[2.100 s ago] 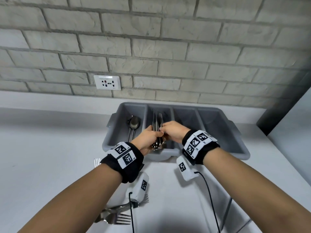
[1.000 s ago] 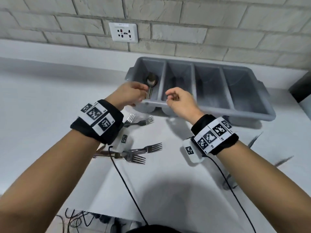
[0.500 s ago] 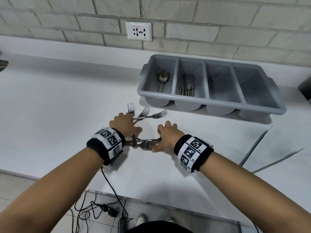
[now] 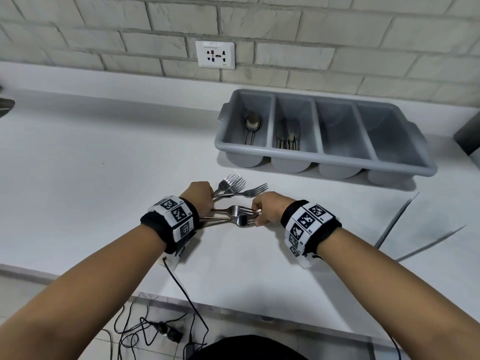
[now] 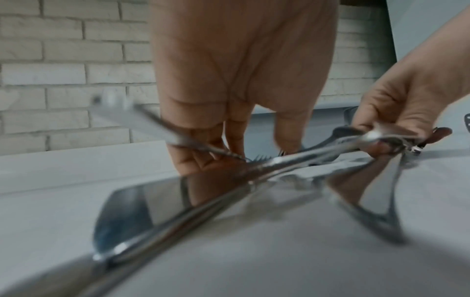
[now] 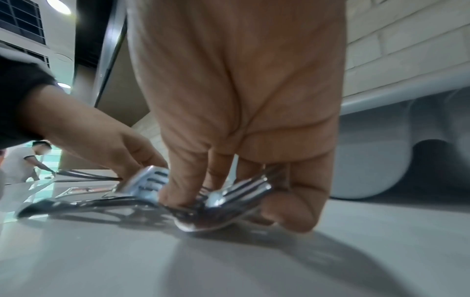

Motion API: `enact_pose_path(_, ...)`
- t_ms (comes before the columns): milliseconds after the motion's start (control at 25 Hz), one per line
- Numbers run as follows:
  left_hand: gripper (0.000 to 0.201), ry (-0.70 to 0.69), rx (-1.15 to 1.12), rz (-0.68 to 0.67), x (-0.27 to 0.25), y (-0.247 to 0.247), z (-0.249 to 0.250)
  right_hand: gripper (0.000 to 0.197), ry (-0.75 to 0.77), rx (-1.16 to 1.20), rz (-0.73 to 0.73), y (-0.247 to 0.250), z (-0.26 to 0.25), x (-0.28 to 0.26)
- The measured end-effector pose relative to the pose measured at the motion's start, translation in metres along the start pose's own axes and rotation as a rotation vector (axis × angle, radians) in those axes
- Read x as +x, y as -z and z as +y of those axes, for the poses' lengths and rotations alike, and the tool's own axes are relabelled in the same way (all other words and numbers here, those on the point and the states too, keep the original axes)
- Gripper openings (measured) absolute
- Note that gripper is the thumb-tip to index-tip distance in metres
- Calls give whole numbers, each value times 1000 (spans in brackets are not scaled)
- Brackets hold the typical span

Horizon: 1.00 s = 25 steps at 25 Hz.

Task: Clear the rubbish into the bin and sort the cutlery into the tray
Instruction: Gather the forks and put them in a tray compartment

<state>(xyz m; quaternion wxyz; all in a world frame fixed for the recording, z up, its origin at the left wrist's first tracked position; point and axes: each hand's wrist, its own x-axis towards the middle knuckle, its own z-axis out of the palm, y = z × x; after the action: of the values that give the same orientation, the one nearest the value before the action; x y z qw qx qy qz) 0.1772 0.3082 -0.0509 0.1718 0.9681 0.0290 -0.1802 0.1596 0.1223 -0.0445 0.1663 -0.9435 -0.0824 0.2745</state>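
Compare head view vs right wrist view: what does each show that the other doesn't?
Head only: the grey four-compartment plastic cutlery tray's insides, with a steel spoon in the leftmost compartment and cutlery in the next; the white wall socket.

Right wrist only: right hand's fingertips curled round the fork tines at counter level; a person in the background.

Both: left hand and right hand gripping steel forks on the white counter.

Both hands have been brought back from the grey cutlery tray (image 4: 324,158) to the white bench (image 4: 104,178). The upper group of forks (image 4: 233,187) is now gripped by the left hand (image 4: 200,197), while the tines of the lower forks (image 4: 237,216) are pinched by the right hand (image 4: 267,207).
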Motion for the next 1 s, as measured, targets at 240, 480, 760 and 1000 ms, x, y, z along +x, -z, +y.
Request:
enact_pose_path(240, 80, -164, 61, -56, -3, -8, -3, 14, -31, 101, 62, 10, 17, -5)
enact_pose_path(480, 10, -288, 88, -53, -7, -7, 5, 18, -41, 253, 206, 10, 33, -2)
enact_pose_path(760, 15, -353, 23, 82, -5, -5, 10, 19, 14, 408, 307, 24, 42, -12)
enact_pose_path(1000, 15, -431, 122, 118, -8, -1, 18, 16, 9, 634, 360, 39, 59, -24)
